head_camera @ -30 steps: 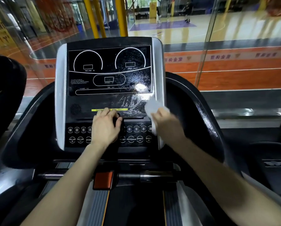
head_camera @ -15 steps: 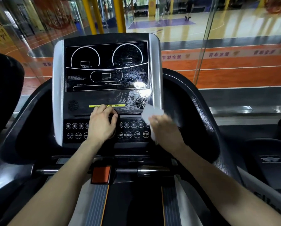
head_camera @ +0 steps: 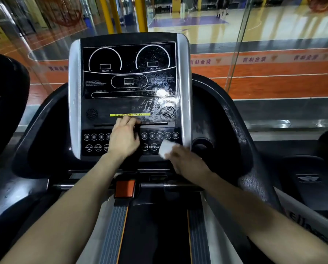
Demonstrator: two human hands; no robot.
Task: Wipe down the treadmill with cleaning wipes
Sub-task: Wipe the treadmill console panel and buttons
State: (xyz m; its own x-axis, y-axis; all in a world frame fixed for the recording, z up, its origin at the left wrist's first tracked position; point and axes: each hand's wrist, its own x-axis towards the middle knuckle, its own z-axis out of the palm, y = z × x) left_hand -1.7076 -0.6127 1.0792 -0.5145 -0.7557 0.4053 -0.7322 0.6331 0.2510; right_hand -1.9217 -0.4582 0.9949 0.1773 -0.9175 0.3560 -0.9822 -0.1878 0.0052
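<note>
Wiping treadmill (head_camera: 233,128) buttons (head_camera: 152,135): wipe (head_camera: 166,149) clamped in right hand (head_camera: 187,161), just right of left hand (head_camera: 124,139) resting flat, fingers relaxed, on console (head_camera: 128,106). Next, likely: sweeping leftward, lifting left hand off unwiped buttons.

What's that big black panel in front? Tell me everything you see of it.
The treadmill console is a glossy black panel with silver side strips. Two dial outlines sit on top, a yellow label and two speaker grilles mid-panel, round buttons below. Wet smears streak its right half. The left hand rests on the buttons; the right hand holds a white wipe at its lower right corner.
</note>
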